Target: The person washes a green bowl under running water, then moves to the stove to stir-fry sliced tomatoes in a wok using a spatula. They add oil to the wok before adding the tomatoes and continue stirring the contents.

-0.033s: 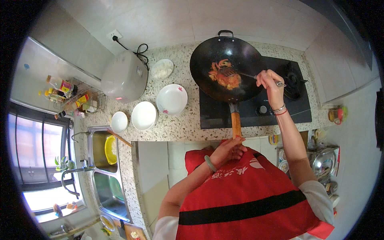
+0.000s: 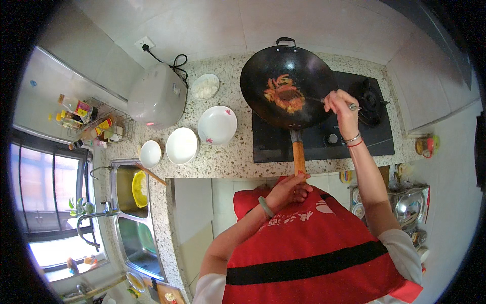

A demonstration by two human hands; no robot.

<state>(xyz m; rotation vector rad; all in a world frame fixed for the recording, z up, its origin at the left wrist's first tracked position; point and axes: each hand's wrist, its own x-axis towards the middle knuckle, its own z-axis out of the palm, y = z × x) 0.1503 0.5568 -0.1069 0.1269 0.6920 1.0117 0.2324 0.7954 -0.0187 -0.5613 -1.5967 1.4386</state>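
A black wok (image 2: 263,66) stands on the left side of the black gas stove (image 2: 278,147), with reddish-orange cut food, perhaps tomato, (image 2: 281,91) in its middle. My left hand (image 2: 291,191) is closed round the end of the wok's wooden handle (image 2: 299,157), close to my red apron. With my right hand (image 2: 343,109) I grip a metal spatula (image 2: 356,107) above the wok's right rim. The spatula's blade lies among the food and is hard to make out. My right fist covers part of the spatula's handle.
Left of the stove are a white bowl with a pink pattern (image 2: 218,124), two plain white bowls and a plate of white food (image 2: 205,87). A grey appliance (image 2: 158,96) with a cord stands behind them. The sink (image 2: 115,187) holds a yellow basket (image 2: 138,188).
The spatula's blade has shifted slightly down in the food, and some pieces have moved. My right hand has moved very little; my left hand and the wok keep their place.
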